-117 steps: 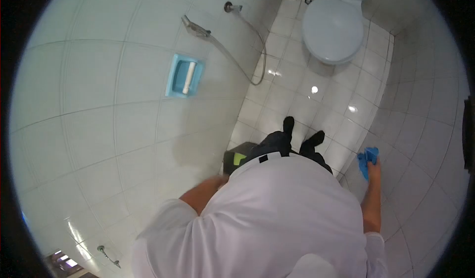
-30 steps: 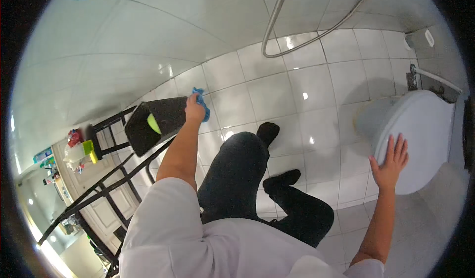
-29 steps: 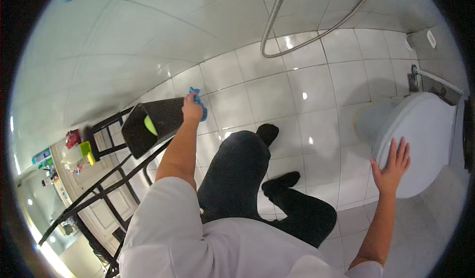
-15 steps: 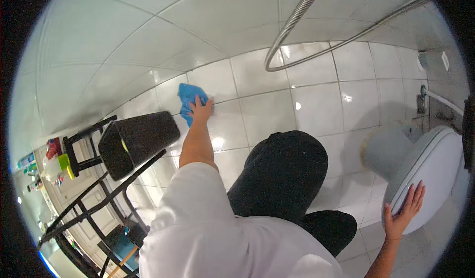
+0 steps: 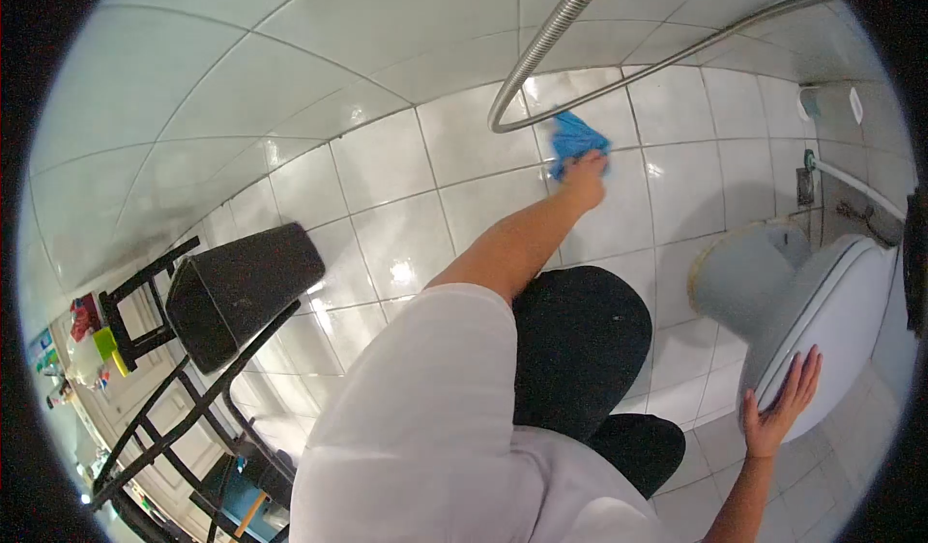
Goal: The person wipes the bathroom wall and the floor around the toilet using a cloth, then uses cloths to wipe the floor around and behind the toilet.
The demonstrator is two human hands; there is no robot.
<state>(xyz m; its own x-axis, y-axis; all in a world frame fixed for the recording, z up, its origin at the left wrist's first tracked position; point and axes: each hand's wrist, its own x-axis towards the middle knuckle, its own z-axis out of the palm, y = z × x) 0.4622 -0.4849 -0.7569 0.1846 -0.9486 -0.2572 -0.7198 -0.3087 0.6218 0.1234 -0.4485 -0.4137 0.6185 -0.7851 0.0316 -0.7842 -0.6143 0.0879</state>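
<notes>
My left hand [image 5: 585,178] presses a blue cloth [image 5: 577,142] against the white floor tiles. The fingers are a little blurred and lie over the cloth's near end, while the rest spreads toward the wall. Close above the cloth passes the loop of a metal shower hose [image 5: 541,60]. On the right, my right hand [image 5: 781,410] rests with its fingers spread on the closed lid of the toilet [image 5: 836,345].
A black bin [image 5: 246,287] lies tilted at the left, beside a black metal-framed rack or chair [image 5: 184,403]. The tiled wall [image 5: 290,70] meets the floor beyond the cloth. A pale pipe [image 5: 860,187] runs behind the toilet. My bent knee [image 5: 585,340] is in the middle.
My left hand has swept the blue cloth to the right across the floor, from near the bin to under the hose. The right hand stays on the toilet lid.
</notes>
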